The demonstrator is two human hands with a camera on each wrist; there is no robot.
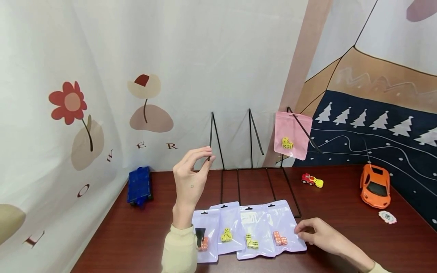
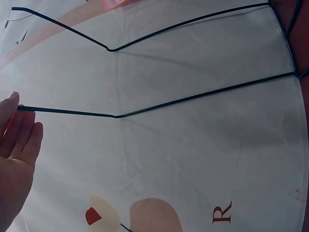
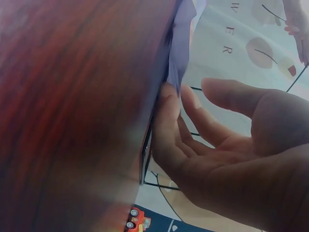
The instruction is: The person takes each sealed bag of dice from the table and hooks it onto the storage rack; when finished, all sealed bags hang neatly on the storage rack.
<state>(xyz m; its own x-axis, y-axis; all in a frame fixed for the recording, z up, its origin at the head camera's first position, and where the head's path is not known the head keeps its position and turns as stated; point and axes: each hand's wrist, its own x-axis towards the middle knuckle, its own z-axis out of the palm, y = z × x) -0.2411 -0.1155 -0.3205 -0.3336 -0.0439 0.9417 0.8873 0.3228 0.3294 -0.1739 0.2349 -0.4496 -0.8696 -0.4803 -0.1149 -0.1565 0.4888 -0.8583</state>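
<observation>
My left hand is raised over the table, with thumb and fingertips pinching the free end of the left hook of a black wire rack. Low at the right, my right hand has its fingertips at the right edge of a lilac zip bag with orange dice; the right wrist view shows the thumb apart from the bag. Other lilac bags lie overlapping in a row to its left, holding yellow or orange dice. A pink bag with yellow dice hangs on the rack's right hook.
The rack's middle hook juts forward bare. A blue toy vehicle stands at the left. At the right are a small red and yellow toy truck, an orange toy car and a white chip. Printed cloth hangs behind.
</observation>
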